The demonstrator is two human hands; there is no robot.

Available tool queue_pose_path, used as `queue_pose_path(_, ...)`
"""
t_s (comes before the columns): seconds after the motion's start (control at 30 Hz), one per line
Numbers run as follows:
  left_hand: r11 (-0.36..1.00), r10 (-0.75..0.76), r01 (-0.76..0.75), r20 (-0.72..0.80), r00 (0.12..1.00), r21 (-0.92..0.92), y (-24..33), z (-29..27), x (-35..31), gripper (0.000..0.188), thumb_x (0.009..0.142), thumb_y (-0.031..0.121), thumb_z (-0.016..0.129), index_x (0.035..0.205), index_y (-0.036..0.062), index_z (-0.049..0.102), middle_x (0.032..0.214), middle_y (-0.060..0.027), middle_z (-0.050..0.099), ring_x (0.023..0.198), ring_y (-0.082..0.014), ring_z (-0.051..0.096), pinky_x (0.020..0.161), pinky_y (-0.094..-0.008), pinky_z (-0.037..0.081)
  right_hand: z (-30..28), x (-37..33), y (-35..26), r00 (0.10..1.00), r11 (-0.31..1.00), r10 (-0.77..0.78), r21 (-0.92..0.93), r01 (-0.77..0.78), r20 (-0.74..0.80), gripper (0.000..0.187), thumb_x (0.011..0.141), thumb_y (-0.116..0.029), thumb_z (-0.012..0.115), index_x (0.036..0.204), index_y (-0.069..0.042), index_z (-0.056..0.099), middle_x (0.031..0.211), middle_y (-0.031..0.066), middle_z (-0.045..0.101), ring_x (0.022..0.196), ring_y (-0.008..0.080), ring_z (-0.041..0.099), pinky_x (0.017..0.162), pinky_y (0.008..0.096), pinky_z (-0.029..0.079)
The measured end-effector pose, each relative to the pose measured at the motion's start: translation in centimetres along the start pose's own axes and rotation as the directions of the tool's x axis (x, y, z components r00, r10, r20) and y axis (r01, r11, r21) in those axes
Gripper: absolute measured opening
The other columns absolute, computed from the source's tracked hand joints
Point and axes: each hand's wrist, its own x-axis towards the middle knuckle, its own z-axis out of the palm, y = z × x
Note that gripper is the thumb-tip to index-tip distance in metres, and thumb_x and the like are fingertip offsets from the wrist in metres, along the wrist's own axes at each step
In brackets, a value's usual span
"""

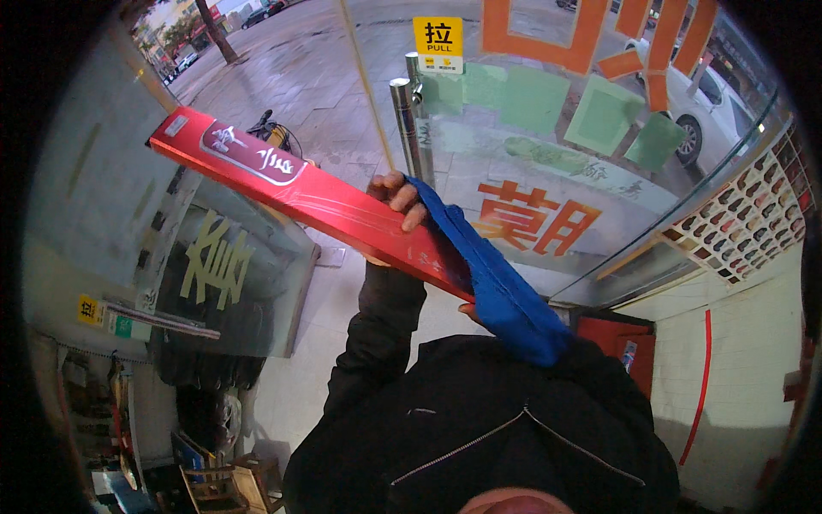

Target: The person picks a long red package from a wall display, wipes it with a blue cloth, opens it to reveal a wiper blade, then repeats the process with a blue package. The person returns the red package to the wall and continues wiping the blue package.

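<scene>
A long, slim red box (342, 201) with a shiny face and pale print slants across the middle, its far end up at the left. My left hand (401, 202) grips it from beneath, with fingers curled over the upper edge; the black sleeve rises below it. Over the box's near right end lies a blue cloth (501, 287), stretching back toward my right sleeve. Most of my right hand (468, 311) is hidden by this cloth; only a bit of skin shows at its lower edge, beside the box, and the hand appears closed on the cloth.
Ahead is a glass door with a metal handle (413, 128) and coloured stickers. Another glass panel with a bar handle (163, 320) stands at left. A wooden stool (210, 488) sits lower left. A red item (616, 343) lies at right, near a wall chart (745, 214).
</scene>
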Motion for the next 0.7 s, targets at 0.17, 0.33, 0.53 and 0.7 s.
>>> queue_pose_path(0.17, 0.997, 0.047, -0.039, 0.128, 0.991, -0.063, 2.4, -0.1, 0.7, 0.026, 0.112, 0.022, 0.047, 0.117, 0.0006, 0.060, 0.120, -0.0129, 0.058, 0.097, -0.0237, 0.056, 0.067, -0.0354, 0.057, -0.2, -1.7, -0.1, 0.997, 0.998, 0.054, -0.016, -0.053, 0.049, 0.084, 0.081, -0.032, 0.089, 0.147, 0.000, 0.050, 0.140, 0.0252, 0.060, 0.129, 0.0425, 0.058, 0.115, 0.0492, 0.044)
queue_pose_path(0.33, 0.996, 0.028, -0.015, 0.154, 0.988, -0.085, 2.2, 0.4, 0.3, 0.029, 0.110, 0.028, 0.052, 0.115, 0.0003, 0.060, 0.116, -0.0121, 0.058, 0.098, -0.0234, 0.057, 0.071, -0.0346, 0.058, -1.1, -3.5, -1.0, 0.986, 0.992, 0.121, -0.053, -0.116, 0.115, 0.090, 0.079, -0.032, 0.091, 0.150, 0.000, 0.047, 0.143, 0.0267, 0.059, 0.133, 0.0439, 0.056, 0.118, 0.0502, 0.042)
queue_pose_path(0.53, 0.958, 0.121, -0.069, -0.173, 0.977, 0.277, 1.1, 2.4, -0.3, 0.051, 0.103, 0.052, 0.057, 0.121, 0.0044, 0.061, 0.114, -0.0109, 0.059, 0.098, -0.0269, 0.059, 0.088, -0.0424, 0.053, -2.2, -6.4, -2.5, 0.958, 0.941, 0.286, 0.194, -0.278, -0.010, 0.088, 0.082, -0.018, 0.089, 0.154, -0.001, 0.043, 0.147, 0.0231, 0.055, 0.136, 0.0377, 0.056, 0.117, 0.0492, 0.043)
queue_pose_path(0.7, 0.918, 0.116, 0.030, -0.341, 0.933, 0.395, -1.3, 3.4, 0.3, 0.082, 0.092, 0.078, 0.058, 0.130, 0.0046, 0.056, 0.113, -0.0101, 0.063, 0.102, -0.0263, 0.063, 0.093, -0.0467, 0.052, -1.6, -8.4, -2.9, 0.920, 0.957, 0.251, 0.220, -0.189, -0.300, 0.082, 0.084, -0.011, 0.087, 0.153, -0.002, 0.044, 0.145, 0.0203, 0.056, 0.134, 0.0354, 0.057, 0.114, 0.0476, 0.045)
